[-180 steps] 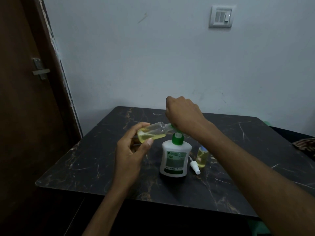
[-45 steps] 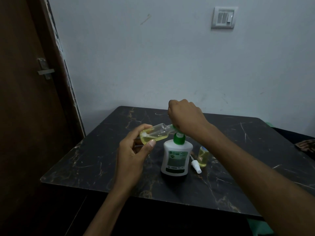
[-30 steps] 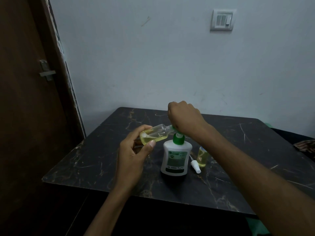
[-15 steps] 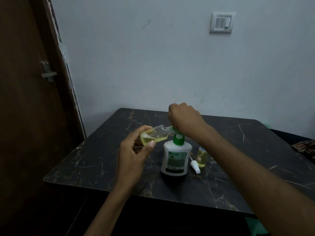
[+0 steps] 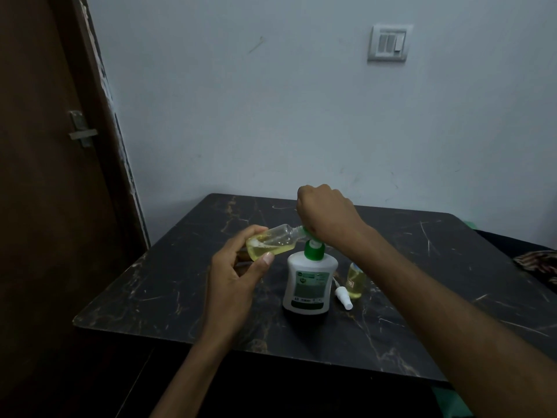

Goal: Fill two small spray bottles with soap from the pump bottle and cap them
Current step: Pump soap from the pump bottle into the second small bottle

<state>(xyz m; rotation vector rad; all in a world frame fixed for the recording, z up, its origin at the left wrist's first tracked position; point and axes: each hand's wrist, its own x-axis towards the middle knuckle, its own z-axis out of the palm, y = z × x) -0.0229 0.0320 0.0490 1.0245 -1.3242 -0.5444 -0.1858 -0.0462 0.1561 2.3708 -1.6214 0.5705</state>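
A white pump bottle (image 5: 307, 285) with a green collar stands on the dark marble table (image 5: 168, 291). My right hand (image 5: 327, 217) is fisted over its green pump head, which it mostly hides. My left hand (image 5: 235, 279) grips a small clear spray bottle (image 5: 271, 242), tilted almost flat, its open neck at the pump's spout; yellow soap fills about half of it. A second small bottle (image 5: 355, 277) with yellow soap stands uncapped right of the pump bottle. A white spray cap (image 5: 343, 297) lies on the table in front of it.
A brown door (image 5: 45, 206) with a metal latch (image 5: 81, 132) stands at the left, close to the table's left edge. A grey wall with a switch plate (image 5: 388, 42) is behind. Patterned cloth (image 5: 539, 260) shows at the far right.
The hands and bottles have kept their pose throughout. The pump head has risen slightly under my right hand compared with six seconds ago. The camera has tilted a little.
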